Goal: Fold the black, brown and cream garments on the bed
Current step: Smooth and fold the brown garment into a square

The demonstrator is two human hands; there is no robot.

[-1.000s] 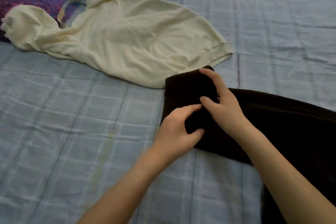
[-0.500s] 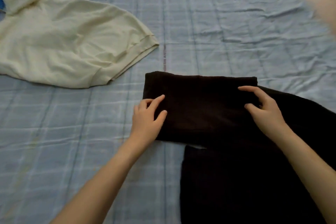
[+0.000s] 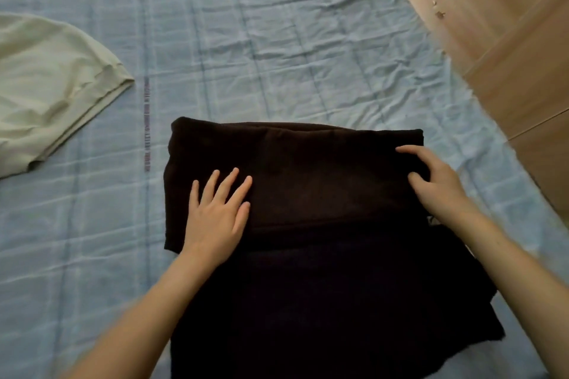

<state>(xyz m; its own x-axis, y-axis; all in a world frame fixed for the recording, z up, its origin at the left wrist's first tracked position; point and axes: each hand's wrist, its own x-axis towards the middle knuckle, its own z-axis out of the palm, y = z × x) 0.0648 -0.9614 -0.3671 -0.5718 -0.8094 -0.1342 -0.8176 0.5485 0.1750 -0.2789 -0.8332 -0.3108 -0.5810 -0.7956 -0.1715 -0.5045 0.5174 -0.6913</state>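
A dark brown garment [image 3: 323, 181] lies across the bed in front of me, with a folded band across its upper part and the rest spreading toward me. My left hand [image 3: 217, 215] rests flat on the band's left side, fingers straight and spread. My right hand [image 3: 437, 184] presses the band's right end near its corner, fingers lightly bent on the cloth. A cream garment [image 3: 49, 86] lies crumpled at the left edge, apart from both hands. No separate black garment can be told apart.
The bed is covered by a wrinkled pale blue checked sheet [image 3: 277, 40]. A light wooden panel [image 3: 498, 24] stands beyond the bed's right edge at the upper right.
The view swung right, so the cream garment slid to the left edge. My hands moved apart along the folded band, and my left hand flattened out on it.
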